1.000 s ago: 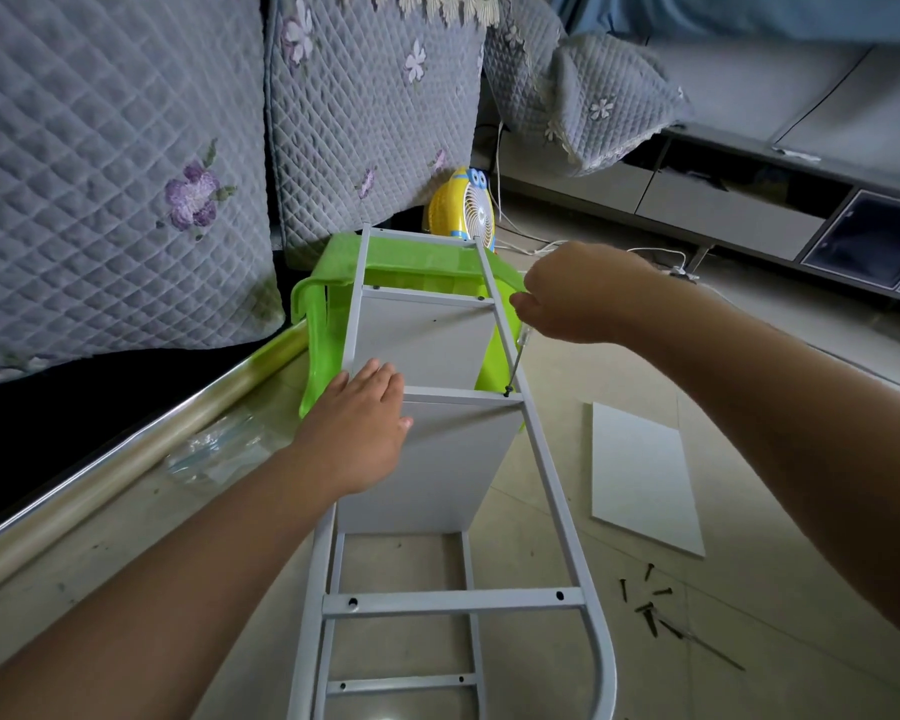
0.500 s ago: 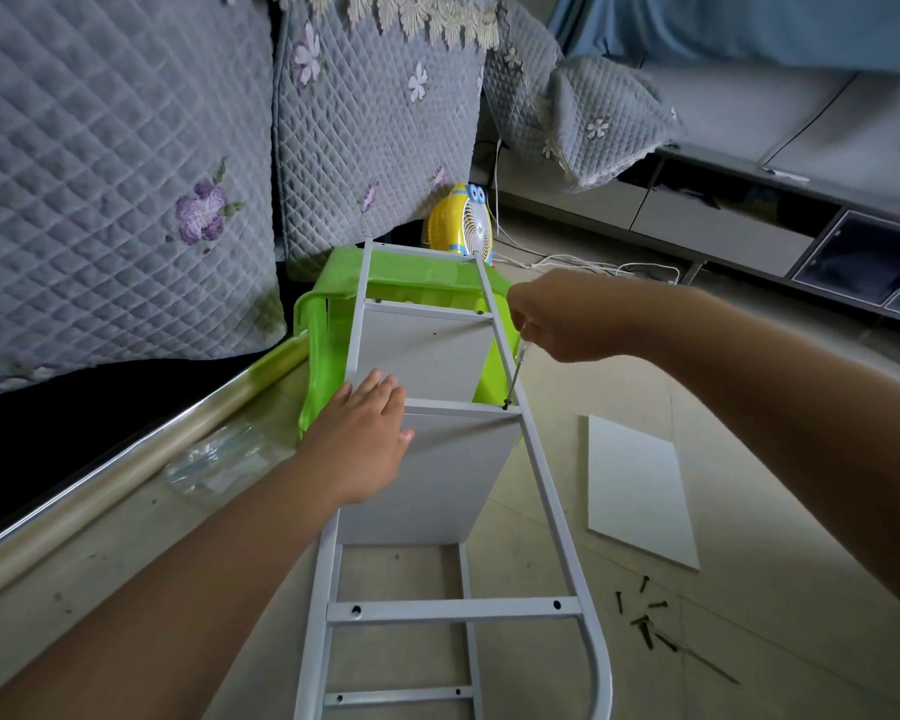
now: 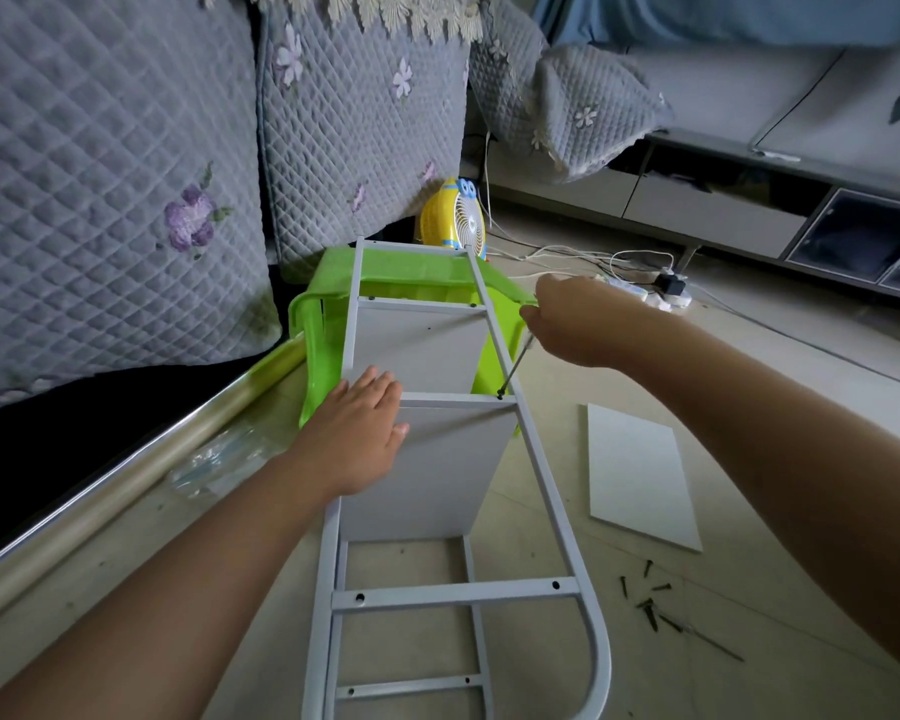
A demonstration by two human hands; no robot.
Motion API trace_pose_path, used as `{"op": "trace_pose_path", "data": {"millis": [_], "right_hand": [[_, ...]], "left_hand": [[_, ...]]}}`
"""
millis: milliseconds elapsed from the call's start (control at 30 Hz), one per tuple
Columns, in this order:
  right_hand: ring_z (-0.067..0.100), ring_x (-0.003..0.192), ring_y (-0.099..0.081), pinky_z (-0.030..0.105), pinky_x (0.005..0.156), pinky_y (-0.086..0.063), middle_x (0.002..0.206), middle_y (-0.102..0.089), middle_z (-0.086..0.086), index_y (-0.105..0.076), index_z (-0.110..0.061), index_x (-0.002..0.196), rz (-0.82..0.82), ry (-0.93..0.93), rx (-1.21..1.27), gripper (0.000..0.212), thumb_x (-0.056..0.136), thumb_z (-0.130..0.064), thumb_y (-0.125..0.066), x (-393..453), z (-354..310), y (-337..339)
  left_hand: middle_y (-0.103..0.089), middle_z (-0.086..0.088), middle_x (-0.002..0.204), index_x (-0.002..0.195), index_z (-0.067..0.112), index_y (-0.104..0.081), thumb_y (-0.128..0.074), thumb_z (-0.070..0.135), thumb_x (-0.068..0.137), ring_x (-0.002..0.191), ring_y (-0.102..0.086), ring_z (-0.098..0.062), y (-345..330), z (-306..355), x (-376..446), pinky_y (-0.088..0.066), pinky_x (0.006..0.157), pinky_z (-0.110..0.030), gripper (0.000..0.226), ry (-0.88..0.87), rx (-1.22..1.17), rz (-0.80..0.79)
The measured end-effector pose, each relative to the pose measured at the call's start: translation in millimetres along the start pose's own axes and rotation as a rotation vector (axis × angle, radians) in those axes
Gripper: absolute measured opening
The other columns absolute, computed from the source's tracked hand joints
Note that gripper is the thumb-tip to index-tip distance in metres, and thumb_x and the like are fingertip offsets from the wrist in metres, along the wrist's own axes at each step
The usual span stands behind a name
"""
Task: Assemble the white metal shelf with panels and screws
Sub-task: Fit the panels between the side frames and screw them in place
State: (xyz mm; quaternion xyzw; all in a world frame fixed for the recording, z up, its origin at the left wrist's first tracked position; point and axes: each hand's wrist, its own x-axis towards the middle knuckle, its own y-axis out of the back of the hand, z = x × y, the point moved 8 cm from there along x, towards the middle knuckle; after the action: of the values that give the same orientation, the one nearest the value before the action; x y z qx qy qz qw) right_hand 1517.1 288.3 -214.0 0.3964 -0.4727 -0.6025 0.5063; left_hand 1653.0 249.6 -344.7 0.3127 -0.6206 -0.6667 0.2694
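One white metal shelf frame lies lengthwise on the tiled floor, its far end propped on a green plastic stool. Two white panels are fitted between the side rails: a far panel and a near panel, both standing edge-up under crossbars. Open screw holes show on the lower crossbar.

The left hand rests flat, fingers straight, on the near panel's top edge by the left rail. The right hand is closed round the handle of a screwdriver; the shaft slants down and its tip sits on a dark screw at the right end of the middle crossbar.

A loose white panel lies flat on the floor to the right of the frame, apart from it. Nearer, several dark screws are scattered beside a thin dark tool.

Beyond the stool stands a yellow desk fan, with white cables running to a power strip. Quilted grey covers hang at left. A clear plastic bag lies by the metal edge strip.
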Motion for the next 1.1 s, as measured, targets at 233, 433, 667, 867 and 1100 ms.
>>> {"op": "trace_pose_path", "data": {"millis": [233,433,667,867,1100], "right_hand": [[0.035,0.099,-0.053,0.033,0.075,-0.039,0.114,-0.055,0.024,-0.04,0.001,0.12,-0.094,0.039,0.155,0.026,0.098,-0.011,-0.033,-4.0,3.3,-6.2],[0.035,0.088,-0.051,0.033,0.069,-0.034,0.108,-0.056,0.025,-0.041,0.001,0.115,-0.024,0.11,0.071,0.026,0.099,-0.018,-0.035,-4.5,-3.4,-0.4],[0.037,0.11,-0.052,0.034,0.081,-0.042,0.119,-0.054,0.022,-0.049,0.0,0.116,0.028,0.089,-0.091,0.036,0.1,-0.027,-0.031,1.7,-25.1,5.4],[0.033,0.107,-0.052,0.03,0.076,-0.037,0.115,-0.055,0.02,-0.055,0.0,0.105,0.013,0.07,-0.089,0.035,0.098,-0.022,-0.028,3.1,-25.5,8.0],[0.031,0.102,-0.051,0.033,0.079,-0.038,0.113,-0.053,0.018,-0.047,-0.002,0.109,-0.038,0.185,-0.002,0.019,0.094,-0.007,-0.037,0.2,-16.7,-0.6]], "left_hand": [[0.001,-0.005,0.157,0.148,0.008,-0.004,-0.02,0.03,0.102,0.145,0.004,-0.018,0.8,-0.4,-2.2,-0.003,0.115,-0.031,0.054,0.01,0.015,0.009],[-0.002,-0.005,0.157,0.148,0.008,-0.006,-0.022,0.03,0.102,0.145,0.003,-0.017,2.9,1.9,-2.6,-0.003,0.115,-0.032,0.054,0.006,-0.014,0.027],[-0.002,-0.004,0.157,0.148,0.008,-0.006,-0.022,0.03,0.102,0.145,0.003,-0.017,-0.2,0.9,-5.7,-0.003,0.115,-0.032,0.053,0.01,-0.04,0.03],[-0.001,-0.004,0.157,0.148,0.009,-0.005,-0.022,0.029,0.102,0.145,0.003,-0.016,0.3,2.0,-8.7,-0.002,0.115,-0.031,0.054,0.006,-0.039,0.03],[-0.001,-0.003,0.157,0.148,0.01,-0.004,-0.022,0.029,0.102,0.145,0.004,-0.016,2.0,1.6,-7.0,-0.002,0.115,-0.031,0.054,-0.002,-0.043,0.045]]}}
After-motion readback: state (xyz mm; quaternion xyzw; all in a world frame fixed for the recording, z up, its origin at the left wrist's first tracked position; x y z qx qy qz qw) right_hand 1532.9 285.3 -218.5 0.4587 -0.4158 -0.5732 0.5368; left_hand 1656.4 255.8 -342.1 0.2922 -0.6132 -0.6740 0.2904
